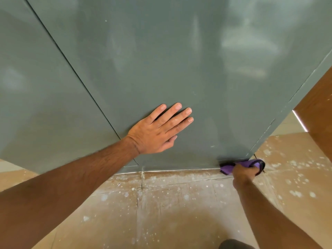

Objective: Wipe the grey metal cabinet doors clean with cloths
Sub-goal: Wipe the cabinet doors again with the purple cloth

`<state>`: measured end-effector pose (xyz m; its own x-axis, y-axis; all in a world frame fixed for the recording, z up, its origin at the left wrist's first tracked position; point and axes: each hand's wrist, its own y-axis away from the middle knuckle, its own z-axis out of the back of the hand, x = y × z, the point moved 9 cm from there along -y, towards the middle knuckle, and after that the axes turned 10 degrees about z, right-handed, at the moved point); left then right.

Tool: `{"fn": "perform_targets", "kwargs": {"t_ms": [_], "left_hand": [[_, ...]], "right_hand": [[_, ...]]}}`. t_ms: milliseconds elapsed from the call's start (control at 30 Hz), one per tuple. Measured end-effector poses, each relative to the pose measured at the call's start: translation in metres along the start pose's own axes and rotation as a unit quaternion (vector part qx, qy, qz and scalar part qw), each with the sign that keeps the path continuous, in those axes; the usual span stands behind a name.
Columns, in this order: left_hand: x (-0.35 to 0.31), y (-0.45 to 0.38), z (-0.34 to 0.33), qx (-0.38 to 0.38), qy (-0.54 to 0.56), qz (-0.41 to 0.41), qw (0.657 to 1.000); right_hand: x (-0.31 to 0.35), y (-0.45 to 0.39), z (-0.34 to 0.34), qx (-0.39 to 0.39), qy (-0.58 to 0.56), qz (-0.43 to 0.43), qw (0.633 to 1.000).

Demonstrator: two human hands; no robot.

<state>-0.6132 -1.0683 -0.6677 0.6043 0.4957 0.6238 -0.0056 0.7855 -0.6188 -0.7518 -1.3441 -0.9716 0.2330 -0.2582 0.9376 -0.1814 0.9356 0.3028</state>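
A grey metal cabinet fills the upper view, with a right door (161, 60) and a left door (36, 96) split by a dark seam. My left hand (158, 130) lies flat on the right door near its lower edge, fingers straight and spread. My right hand (244, 172) grips a purple cloth (251, 163) and holds it against the bottom right corner of the right door, just above the floor. Part of the cloth is hidden under my fingers.
Brown cardboard sheeting (179, 203) speckled with white paint spots covers the floor below the cabinet. A brown wooden panel (319, 108) stands at the right beside the cabinet's side. A dark shape (233, 244) shows at the bottom edge.
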Motion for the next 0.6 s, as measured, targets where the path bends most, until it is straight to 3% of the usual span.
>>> {"fn": "perform_targets", "kwargs": {"t_ms": [133,200,233,300,367,433,533,600], "left_hand": [[0.0,0.0,-0.001,0.006,-0.003,0.0,1.0],[-0.001,0.0,-0.001,0.009,-0.001,-0.003,1.0],[-0.001,0.0,0.0,0.009,0.001,-0.003,1.0],[0.0,0.0,0.0,0.008,-0.002,0.001,1.0],[0.001,-0.001,0.001,0.006,-0.006,0.003,1.0],[0.0,-0.001,0.001,0.01,0.001,0.0,1.0],[0.001,0.001,0.0,0.009,-0.003,0.003,1.0],[0.001,0.001,-0.002,0.003,-0.01,0.004,1.0]], "right_hand": [[-0.008,0.085,-0.067,0.142,-0.032,-0.06,0.988],[0.004,0.115,-0.078,0.165,-0.062,-0.057,0.983],[0.024,0.124,-0.073,0.15,-0.054,-0.022,0.987],[0.082,0.134,-0.055,0.107,-0.037,0.136,0.984],[0.141,0.159,-0.049,0.102,-0.037,0.314,0.943],[0.153,0.17,-0.054,0.14,0.009,0.385,0.912],[0.119,0.137,-0.046,0.204,0.101,0.349,0.909],[0.106,0.088,-0.012,0.141,0.123,0.286,0.94]]}}
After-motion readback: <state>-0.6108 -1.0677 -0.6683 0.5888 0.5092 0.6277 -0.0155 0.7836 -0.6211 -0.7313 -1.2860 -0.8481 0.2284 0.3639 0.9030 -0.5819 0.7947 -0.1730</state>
